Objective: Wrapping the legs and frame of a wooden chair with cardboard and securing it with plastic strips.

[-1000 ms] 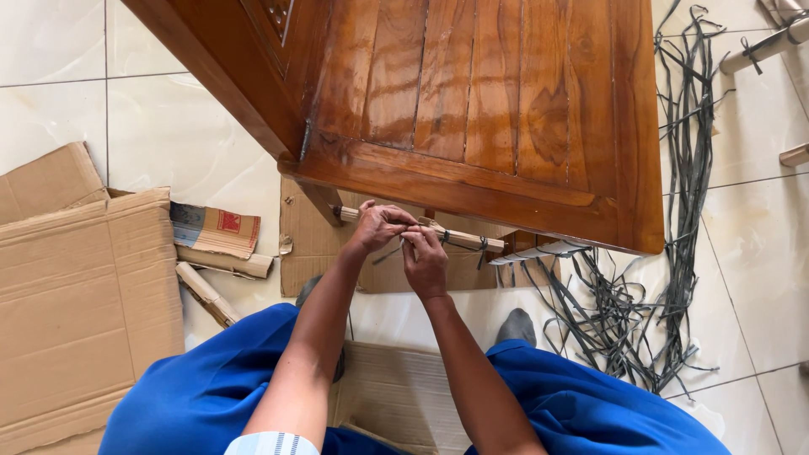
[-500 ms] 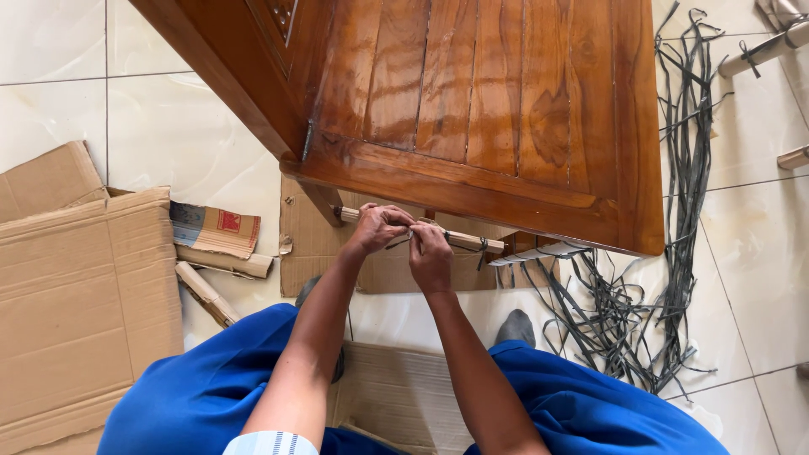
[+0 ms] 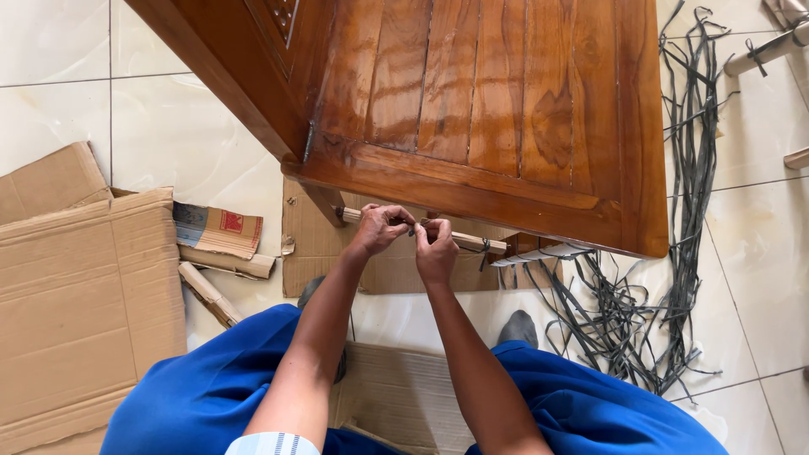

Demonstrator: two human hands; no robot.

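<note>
Both hands close together under the front edge of a glossy brown wooden table. Left hand clenched on a thin cardboard-wrapped rail running beneath that edge, grip pinching a dark strap at the rail. Right hand just beside it, fingers also pinched on the same strap, knuckles nearly touching the left. Rail lying crosswise just below the table edge, above a flat cardboard sheet on the white tiled floor, with another dark tie around it further right.

Left of the hands: a large flattened brown cardboard box, and beside it a folded scrap of packaging, tan with a blue patch and a small red rectangular label. Two rolled cardboard strips just below that scrap. To the right, a loose tangle of dark grey straps spread over the tiles. Blue trousers at bottom, more cardboard between the knees.
</note>
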